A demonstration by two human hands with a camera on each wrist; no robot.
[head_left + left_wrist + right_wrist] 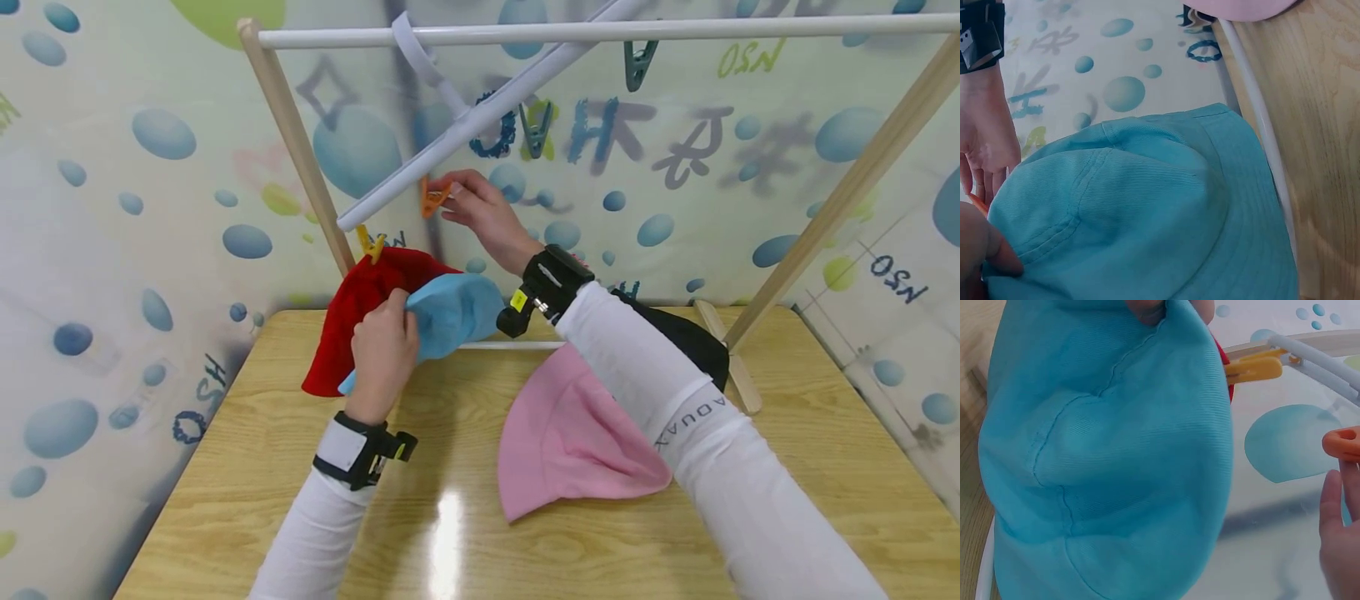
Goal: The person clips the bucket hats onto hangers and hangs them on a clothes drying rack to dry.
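Observation:
My left hand (pixel 384 354) grips a light blue bucket hat (pixel 459 312) by its edge, in front of a red hat (pixel 334 346). The blue hat fills much of both wrist views. A yellow clothespin (pixel 372 248) holds the red hat under the low left end of a tilted white hanger bar (pixel 480 112). Farther up this bar, my right hand (pixel 487 218) pinches an orange clothespin (pixel 432 200) between thumb and fingers. In the right wrist view, only part of the orange clothespin (pixel 1342 444) shows at the edge, above the fingers.
The hanger's hook (pixel 420 54) hangs over the rack's white top rod (pixel 712 30). Green clothespins (pixel 536 132) hang farther right. A pink hat (pixel 573 442) lies on the wooden table (pixel 300 533), with a black hat (pixel 686 337) behind my right sleeve. Wooden posts (pixel 840 192) flank the rack.

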